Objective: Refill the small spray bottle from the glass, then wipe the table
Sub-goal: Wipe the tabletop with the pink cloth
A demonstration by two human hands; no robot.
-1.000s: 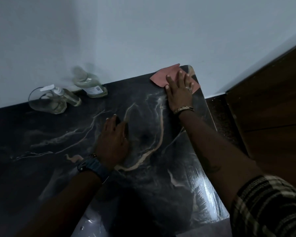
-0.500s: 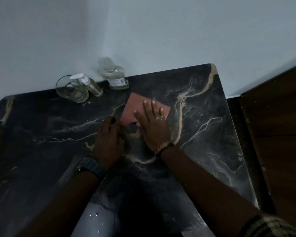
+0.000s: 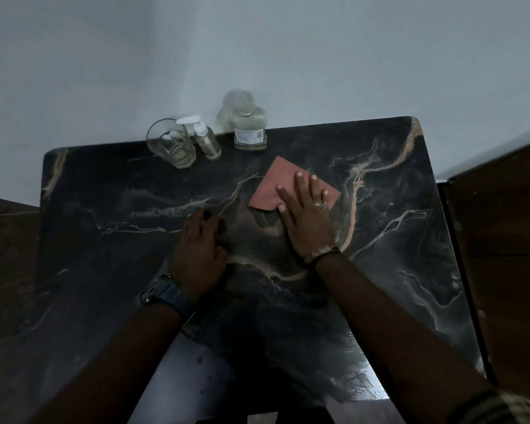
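1. The right hand [image 3: 308, 218] lies flat with straight, spread fingers pressing a pink cloth [image 3: 283, 186] onto the dark marbled surface [image 3: 395, 224], right of centre and toward the far edge.
2. The near corner of the cloth is hidden under the palm; the rest fans out beyond the fingertips.
3. The left hand [image 3: 201, 252] rests palm down on the surface just left of the right hand, its fingers relaxed and holding nothing; a dark watch [image 3: 166, 296] sits on that wrist.
4. A bracelet [image 3: 322, 254] circles the right wrist, and a ring shows on one finger.
5. At the far edge, by the wall, stands the glass [image 3: 172, 145] with a little liquid at its bottom.
6. The small spray bottle [image 3: 204, 139] stands upright, touching or just beside the glass on its right.
7. A larger clear bottle [image 3: 250, 127] with a label stands further right, apart from the cloth.
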